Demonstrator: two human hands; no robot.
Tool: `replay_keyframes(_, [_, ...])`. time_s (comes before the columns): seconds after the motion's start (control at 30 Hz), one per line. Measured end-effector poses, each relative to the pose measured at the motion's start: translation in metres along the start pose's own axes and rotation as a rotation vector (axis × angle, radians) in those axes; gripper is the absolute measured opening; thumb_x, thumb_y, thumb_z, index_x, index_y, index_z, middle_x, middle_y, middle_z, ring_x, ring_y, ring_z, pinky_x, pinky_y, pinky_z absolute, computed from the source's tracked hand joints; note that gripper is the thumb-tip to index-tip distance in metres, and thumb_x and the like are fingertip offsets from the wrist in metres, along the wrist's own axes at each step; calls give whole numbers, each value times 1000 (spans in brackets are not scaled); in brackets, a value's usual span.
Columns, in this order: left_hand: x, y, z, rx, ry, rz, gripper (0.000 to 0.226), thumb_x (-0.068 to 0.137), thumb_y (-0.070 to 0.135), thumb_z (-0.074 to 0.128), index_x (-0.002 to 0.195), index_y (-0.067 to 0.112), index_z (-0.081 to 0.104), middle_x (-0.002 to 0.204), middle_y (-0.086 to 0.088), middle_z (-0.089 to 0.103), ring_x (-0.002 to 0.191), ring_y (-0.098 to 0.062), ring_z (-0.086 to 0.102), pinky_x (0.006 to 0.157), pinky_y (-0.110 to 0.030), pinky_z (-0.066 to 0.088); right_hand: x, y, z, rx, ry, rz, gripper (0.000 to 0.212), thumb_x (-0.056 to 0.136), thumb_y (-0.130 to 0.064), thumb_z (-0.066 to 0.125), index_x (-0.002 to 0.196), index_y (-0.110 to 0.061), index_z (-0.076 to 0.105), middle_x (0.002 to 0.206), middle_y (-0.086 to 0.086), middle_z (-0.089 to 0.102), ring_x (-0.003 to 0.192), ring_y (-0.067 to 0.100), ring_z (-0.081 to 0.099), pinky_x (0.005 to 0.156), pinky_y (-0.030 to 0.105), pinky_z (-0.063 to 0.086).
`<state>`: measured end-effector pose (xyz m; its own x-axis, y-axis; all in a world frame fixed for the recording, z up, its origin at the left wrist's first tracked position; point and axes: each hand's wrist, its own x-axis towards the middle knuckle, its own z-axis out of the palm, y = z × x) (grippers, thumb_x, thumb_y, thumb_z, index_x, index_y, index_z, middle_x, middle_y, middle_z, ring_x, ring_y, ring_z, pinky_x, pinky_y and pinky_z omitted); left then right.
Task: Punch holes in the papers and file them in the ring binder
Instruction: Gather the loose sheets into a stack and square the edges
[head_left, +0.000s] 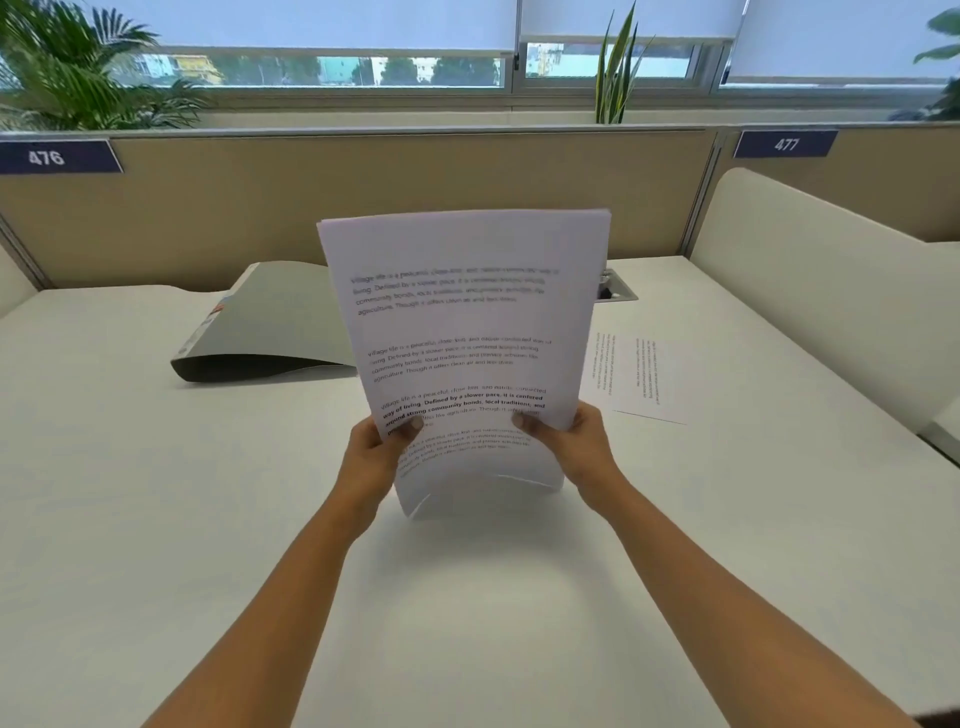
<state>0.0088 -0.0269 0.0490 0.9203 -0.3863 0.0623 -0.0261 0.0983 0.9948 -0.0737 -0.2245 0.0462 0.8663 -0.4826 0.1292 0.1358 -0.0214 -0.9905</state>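
**A:** Where are you in the job?

**B:** You look to be squaring up the stack of papers (462, 332). Your left hand (376, 447) is clamped on its lower left edge and your right hand (569, 441) on its lower right edge, thumbs on the printed face. The stack stands nearly upright above the middle of the worktop (156, 519), its bottom edge just over the surface or touching it; I cannot tell which.

**A:** How do the sheets look?

**B:** White, printed with short blocks of text, some of it bold. The top edges sit slightly uneven, and the bottom bows and curls forward. I see no punched holes, though the margins are blurred.

**A:** What comes next?

**B:** Judging by the task, punching. You need the edges flush first, so that the holes line up through every sheet. A metal object (618, 286) at one o'clock, partly hidden behind the stack, may be the punch; I cannot be sure.

**A:** And the ring binder?

**B:** The ring binder (270, 322) lies at eleven o'clock, grey, its cover bowed. One loose sheet (636, 376) lies flat at two o'clock and needs gathering too.
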Motion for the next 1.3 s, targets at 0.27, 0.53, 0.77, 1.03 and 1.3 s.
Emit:
replay_keyframes(0.27, [-4, -19, -6, 29, 127, -10, 14, 91, 21, 55, 103, 26, 58, 99, 11, 66, 91, -10, 64, 69, -19, 52, 2, 14, 5, -57, -35, 76, 30, 77, -22, 74, 105, -22, 65, 98, -8, 70, 89, 7, 67, 66, 14, 55])
replay_keyframes(0.53, [-1, -24, -23, 57, 281, 5, 39, 92, 14, 53, 129, 22, 44, 110, 4, 62, 91, -14, 65, 64, -23, 55, 22, 19, 13, -170, -118, 163, 27, 85, -28, 66, 92, -2, 64, 89, 18, 65, 79, 34, 61, 77, 39, 49])
replay_keyframes(0.77, [7, -21, -42, 46, 321, -20, 42, 91, 10, 54, 131, 22, 45, 116, 1, 60, 94, -22, 63, 72, -28, 52, 52, 28, 13, -847, -200, 125, 42, 93, -37, 50, 124, -9, 55, 130, 7, 56, 120, 23, 51, 96, 31, 38])
replay_keyframes(1.03, [13, -21, -61, 43, 366, -47, 39, 90, 11, 57, 125, 27, 48, 112, 1, 62, 87, -19, 65, 69, -28, 52, 72, 50, -11, -1306, -245, 149, 74, 93, -53, 38, 148, -10, 14, 158, 10, 7, 146, 21, 5, 117, 42, 7])
replay_keyframes(1.3, [15, -17, -58, 4, 358, -35, 39, 90, 8, 56, 125, 24, 50, 113, 3, 62, 87, -13, 64, 69, -25, 50, 64, 50, -31, -1225, -252, 104, 65, 93, -58, 31, 146, -22, 25, 153, -1, 28, 141, 14, 25, 115, 49, 4])
